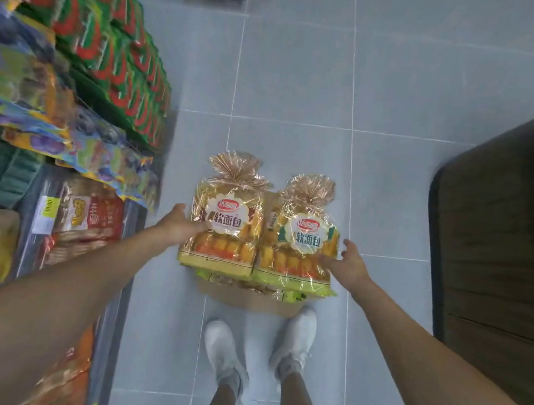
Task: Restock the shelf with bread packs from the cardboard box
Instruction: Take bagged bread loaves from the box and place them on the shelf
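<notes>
Above the cardboard box [251, 300] on the floor, two bread packs [225, 228] sit side by side, squeezed between the left hand [177, 224] and right hand [349, 261], fingers spread on the outer sides. Keep even inward pressure while turning toward the shelf [76, 219], lest the pair buckle apart

I see two bread packs [225, 228] [300, 246] side by side above the cardboard box [251, 300], which sits on the floor [301, 77] just ahead of my shoes [225, 355]. My left hand [177, 225] and right hand [348, 263] flank them. The shelf [76, 219] runs along my left.
</notes>
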The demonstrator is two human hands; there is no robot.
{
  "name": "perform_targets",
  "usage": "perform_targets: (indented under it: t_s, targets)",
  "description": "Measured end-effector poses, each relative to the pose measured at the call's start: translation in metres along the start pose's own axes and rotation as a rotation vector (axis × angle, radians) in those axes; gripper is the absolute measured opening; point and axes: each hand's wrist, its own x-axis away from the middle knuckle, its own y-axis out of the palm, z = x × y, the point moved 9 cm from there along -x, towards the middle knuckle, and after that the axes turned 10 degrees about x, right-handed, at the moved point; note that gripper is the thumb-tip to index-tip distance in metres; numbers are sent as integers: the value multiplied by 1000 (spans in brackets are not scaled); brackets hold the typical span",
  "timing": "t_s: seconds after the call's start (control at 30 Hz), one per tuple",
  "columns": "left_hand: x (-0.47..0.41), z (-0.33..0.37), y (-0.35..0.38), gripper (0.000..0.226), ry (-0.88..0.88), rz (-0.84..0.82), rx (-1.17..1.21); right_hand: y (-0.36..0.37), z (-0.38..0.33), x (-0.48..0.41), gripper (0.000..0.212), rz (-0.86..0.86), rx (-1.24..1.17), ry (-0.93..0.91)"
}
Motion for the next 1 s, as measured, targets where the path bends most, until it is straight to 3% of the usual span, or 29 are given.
perform_targets:
  t_s: [0.07,0.3,0.4,0.53,0.73,0.87,1.0]
  targets:
    - [-5,-3,4,112,-43,-25,82,4,0,-9,87,-17,-64,15]
    - [-6,-9,3,96,-143,-29,160,13,16,-27,96,-56,-168,106]
    - [-2,-7,0,92,-151,-40,119,8,15,-23,84,-64,-193,120]
    - [0,1,1,57,-120,-89,84,5,11,-20,36,-108,-193,68]
    - [28,16,16,30,-114,-213,192,4,-1,-2,33,-152,-251,37]
    - [50,29,20,39,-72,-212,154,0,-12,17,36,-137,-230,9]
    - [76,43,9,33,-31,-189,125,-14,-27,45,28,-101,-235,-10]
